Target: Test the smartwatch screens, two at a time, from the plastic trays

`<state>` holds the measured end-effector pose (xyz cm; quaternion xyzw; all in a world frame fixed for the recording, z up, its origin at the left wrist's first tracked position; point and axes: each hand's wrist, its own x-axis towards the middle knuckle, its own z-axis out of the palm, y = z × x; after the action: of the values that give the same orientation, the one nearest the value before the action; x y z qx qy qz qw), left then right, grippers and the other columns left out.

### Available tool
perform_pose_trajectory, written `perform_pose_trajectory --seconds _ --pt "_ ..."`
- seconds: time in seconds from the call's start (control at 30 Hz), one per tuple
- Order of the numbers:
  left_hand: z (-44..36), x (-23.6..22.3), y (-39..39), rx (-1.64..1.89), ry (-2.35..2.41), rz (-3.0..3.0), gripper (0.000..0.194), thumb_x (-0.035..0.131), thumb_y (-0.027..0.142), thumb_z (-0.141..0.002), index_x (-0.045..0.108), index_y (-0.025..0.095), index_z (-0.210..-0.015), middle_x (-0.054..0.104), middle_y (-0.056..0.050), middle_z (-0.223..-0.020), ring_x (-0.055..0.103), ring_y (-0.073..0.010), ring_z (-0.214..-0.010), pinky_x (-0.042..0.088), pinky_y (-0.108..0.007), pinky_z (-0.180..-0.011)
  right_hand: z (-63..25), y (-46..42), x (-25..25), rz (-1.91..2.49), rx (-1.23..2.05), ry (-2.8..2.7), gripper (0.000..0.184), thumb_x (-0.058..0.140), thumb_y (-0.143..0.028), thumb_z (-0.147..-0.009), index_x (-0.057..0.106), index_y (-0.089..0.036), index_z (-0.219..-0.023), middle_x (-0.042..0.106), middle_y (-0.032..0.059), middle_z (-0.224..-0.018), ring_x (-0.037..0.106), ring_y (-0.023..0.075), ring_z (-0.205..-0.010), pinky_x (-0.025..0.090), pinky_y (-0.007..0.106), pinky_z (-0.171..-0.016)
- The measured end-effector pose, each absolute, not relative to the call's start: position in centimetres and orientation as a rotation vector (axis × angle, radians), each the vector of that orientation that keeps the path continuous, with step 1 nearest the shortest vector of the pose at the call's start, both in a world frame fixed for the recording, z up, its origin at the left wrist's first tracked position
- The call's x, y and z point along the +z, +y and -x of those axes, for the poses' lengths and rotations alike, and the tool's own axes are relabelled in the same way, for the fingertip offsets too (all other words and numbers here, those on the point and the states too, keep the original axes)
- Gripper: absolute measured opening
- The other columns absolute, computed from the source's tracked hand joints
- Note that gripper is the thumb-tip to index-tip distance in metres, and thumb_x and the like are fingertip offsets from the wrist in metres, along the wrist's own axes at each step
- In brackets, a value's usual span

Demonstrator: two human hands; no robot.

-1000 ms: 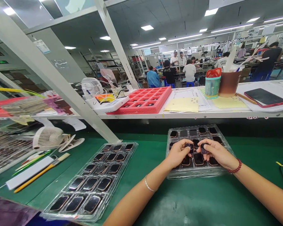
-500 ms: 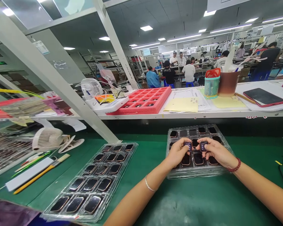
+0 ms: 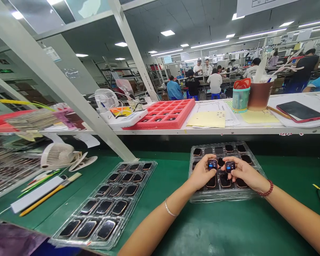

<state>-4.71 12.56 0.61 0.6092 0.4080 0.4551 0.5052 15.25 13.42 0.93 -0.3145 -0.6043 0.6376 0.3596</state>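
Observation:
My left hand (image 3: 204,172) is closed around a smartwatch without a strap, its lit screen (image 3: 212,164) facing me with a blue patch on it. A second strapless watch (image 3: 230,166), also lit with a blue patch, is gripped in my right hand (image 3: 244,172). Both hands hover over a clear plastic tray (image 3: 230,196) of dark-faced watches, partly covered by my fingers. To the left lies another clear tray (image 3: 116,233), filled with rows of watches whose screens are dark.
A white shelf edge (image 3: 176,132) runs behind the green bench (image 3: 200,227). On the shelf are a red foam tray (image 3: 185,117), papers, a brown cup (image 3: 259,96) and a phone (image 3: 300,111). A brush (image 3: 50,193) and a small fan (image 3: 57,156) lie at left.
Blue patches now show on both watch screens, which looked darker with small icons before. My thumbs have shifted down off the screens. The view has moved slightly.

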Motion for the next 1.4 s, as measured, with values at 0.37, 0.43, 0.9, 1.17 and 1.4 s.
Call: perform_pose_trajectory --seconds 0.37,0.43,0.9,1.17,1.4 --pt "4.75 0.41 12.69 1.050 0.971 -1.391 0.055 0.063 0.026 -0.072 0.043 0.019 -0.123 0.064 -0.005 -0.091 0.059 -0.0097 -0.063 0.039 -0.019 -0.051 -15.28 13.39 1.08 0.825 1.705 -1.446 0.038 0.061 -0.022 -0.076 0.052 -0.020 -0.112 0.067 0.0065 -0.098 0.060 0.0099 -0.060 0.050 0.023 -0.053" --pt "4.79 0.35 12.71 1.033 0.964 -1.405 0.049 0.061 0.027 -0.074 0.047 0.018 -0.119 0.064 -0.006 -0.092 0.060 -0.0103 -0.063 0.039 -0.020 -0.051 -15.25 13.39 1.09 0.831 1.695 -1.462 0.040 0.063 -0.018 -0.073 0.052 -0.021 -0.111 0.067 0.0046 -0.095 0.059 0.0091 -0.058 0.049 0.022 -0.052" --pt "4.62 0.56 12.48 1.061 0.936 -1.427 0.051 0.054 0.007 -0.069 0.047 0.016 -0.119 0.063 -0.006 -0.095 0.060 -0.0125 -0.077 0.048 -0.027 -0.073 -15.35 13.49 0.81 0.802 1.665 -1.506 0.041 0.055 -0.014 -0.071 0.050 -0.020 -0.111 0.065 0.0057 -0.097 0.058 0.0099 -0.060 0.048 0.024 -0.053" --pt "4.80 0.80 12.53 0.958 1.039 -1.472 0.025 0.048 0.026 -0.080 0.056 0.015 -0.100 0.064 -0.004 -0.079 0.057 -0.0099 -0.055 0.034 -0.019 -0.045 -15.38 13.36 1.20 0.840 1.748 -1.437 0.026 0.057 -0.030 -0.079 0.056 -0.018 -0.102 0.068 0.0057 -0.089 0.059 0.0095 -0.055 0.047 0.023 -0.051" --pt "4.75 0.77 12.54 0.972 1.042 -1.467 0.023 0.049 0.025 -0.080 0.057 0.015 -0.099 0.062 -0.002 -0.078 0.055 -0.0078 -0.054 0.036 -0.018 -0.047 -15.36 13.45 0.93 0.841 1.736 -1.452 0.026 0.059 -0.031 -0.078 0.057 -0.018 -0.101 0.069 0.0056 -0.087 0.058 0.0097 -0.054 0.047 0.023 -0.051"
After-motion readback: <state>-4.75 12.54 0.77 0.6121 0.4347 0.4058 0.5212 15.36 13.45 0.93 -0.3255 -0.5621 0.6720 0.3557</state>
